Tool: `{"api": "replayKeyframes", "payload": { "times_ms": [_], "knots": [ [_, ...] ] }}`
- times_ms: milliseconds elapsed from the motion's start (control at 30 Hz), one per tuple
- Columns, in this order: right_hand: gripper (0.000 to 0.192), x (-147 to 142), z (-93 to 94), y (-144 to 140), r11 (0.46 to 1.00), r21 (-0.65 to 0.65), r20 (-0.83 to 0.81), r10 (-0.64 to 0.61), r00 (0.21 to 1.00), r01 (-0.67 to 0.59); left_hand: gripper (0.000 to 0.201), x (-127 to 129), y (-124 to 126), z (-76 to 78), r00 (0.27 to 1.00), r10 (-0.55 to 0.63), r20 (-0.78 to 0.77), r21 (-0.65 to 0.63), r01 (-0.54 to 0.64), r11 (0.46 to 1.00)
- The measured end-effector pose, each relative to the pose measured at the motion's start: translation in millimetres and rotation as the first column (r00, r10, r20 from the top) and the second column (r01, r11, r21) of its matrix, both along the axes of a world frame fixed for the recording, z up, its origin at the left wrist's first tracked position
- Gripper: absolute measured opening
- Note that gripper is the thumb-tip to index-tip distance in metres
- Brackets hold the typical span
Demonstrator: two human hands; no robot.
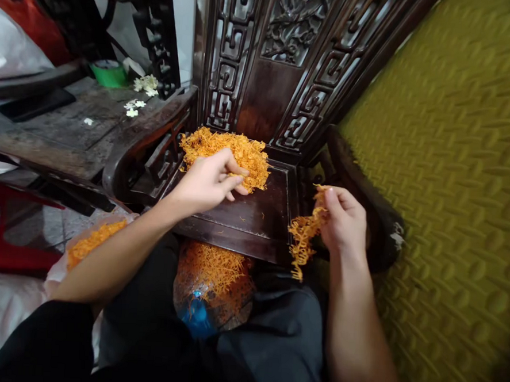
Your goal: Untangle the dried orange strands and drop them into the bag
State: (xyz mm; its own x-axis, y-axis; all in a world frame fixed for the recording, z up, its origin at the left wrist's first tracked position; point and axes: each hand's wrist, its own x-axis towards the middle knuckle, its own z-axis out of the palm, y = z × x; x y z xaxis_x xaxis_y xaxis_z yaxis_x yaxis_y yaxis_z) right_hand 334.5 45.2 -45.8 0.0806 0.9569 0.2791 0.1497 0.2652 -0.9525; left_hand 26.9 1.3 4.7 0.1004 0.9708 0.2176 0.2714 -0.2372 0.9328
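Observation:
A heap of orange thread-like strands (235,149) lies on the seat of a dark carved wooden chair (257,214). My left hand (208,179) rests on the near edge of that heap, with its fingertips pinching into the strands. To the right, my right hand (343,219) holds a hanging bunch of the same orange strands (302,240) over the chair's front right corner. Between my knees, a clear plastic bag (215,281) holds more orange strands.
A second bag of orange strands (92,241) sits low at the left. A worn wooden table (82,123) at the left carries white flowers (144,83), a green tape roll (109,72) and a dark flat object. A red stool (2,227) stands below. Yellow-green quilted fabric (455,168) fills the right.

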Motion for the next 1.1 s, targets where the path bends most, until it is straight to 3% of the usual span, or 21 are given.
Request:
{"api": "replayKeyframes", "payload": {
  "times_ms": [67,133,267,433,533,633,767,967,1100],
  "knots": [
    [0.031,-9,-0.1,-6,0.979,-0.069,-0.200,0.175,0.964,-0.192,0.007,8,1,-5.1,0.994,-0.108,0.001,0.011,0.108,0.994],
    [0.030,-22,4.3,-14,0.942,-0.104,-0.309,0.273,0.911,-0.318,0.014,17,4,-8.9,0.988,-0.152,0.005,0.039,0.152,0.988],
    [0.034,-43,12.2,-23,0.886,-0.154,-0.400,0.348,0.848,-0.437,0.024,34,2,-8.5,0.986,-0.152,-0.070,0.009,0.153,0.988],
    [0.044,-58,14.3,-30,0.844,-0.211,-0.463,0.357,0.811,-0.493,0.090,54,-8,-16.5,0.918,-0.172,-0.358,0.132,0.232,0.964],
    [0.043,-66,14.6,-31,0.847,-0.226,-0.535,0.304,0.788,-0.480,0.072,59,-6,-27.0,0.876,-0.129,-0.464,0.268,0.278,0.922],
    [0.046,-71,13.2,-30,0.859,-0.251,-0.566,0.244,0.788,-0.446,0.048,57,0,-30.7,0.829,-0.069,-0.555,0.311,0.283,0.907],
    [0.045,-71,10.1,-30,0.888,-0.239,-0.500,0.235,0.834,-0.393,0.046,54,3,-28.6,0.762,-0.049,-0.646,0.300,0.312,0.902],
    [0.028,-64,12.1,-37,0.901,-0.103,-0.183,0.399,0.898,-0.421,0.026,51,3,-37.3,0.753,-0.064,-0.655,0.321,0.354,0.878],
    [0.013,-71,10.9,-39,0.965,-0.024,0.017,0.262,0.965,-0.261,0.030,50,5,-29.6,0.750,-0.123,-0.650,0.228,0.347,0.909]
  ]
}}
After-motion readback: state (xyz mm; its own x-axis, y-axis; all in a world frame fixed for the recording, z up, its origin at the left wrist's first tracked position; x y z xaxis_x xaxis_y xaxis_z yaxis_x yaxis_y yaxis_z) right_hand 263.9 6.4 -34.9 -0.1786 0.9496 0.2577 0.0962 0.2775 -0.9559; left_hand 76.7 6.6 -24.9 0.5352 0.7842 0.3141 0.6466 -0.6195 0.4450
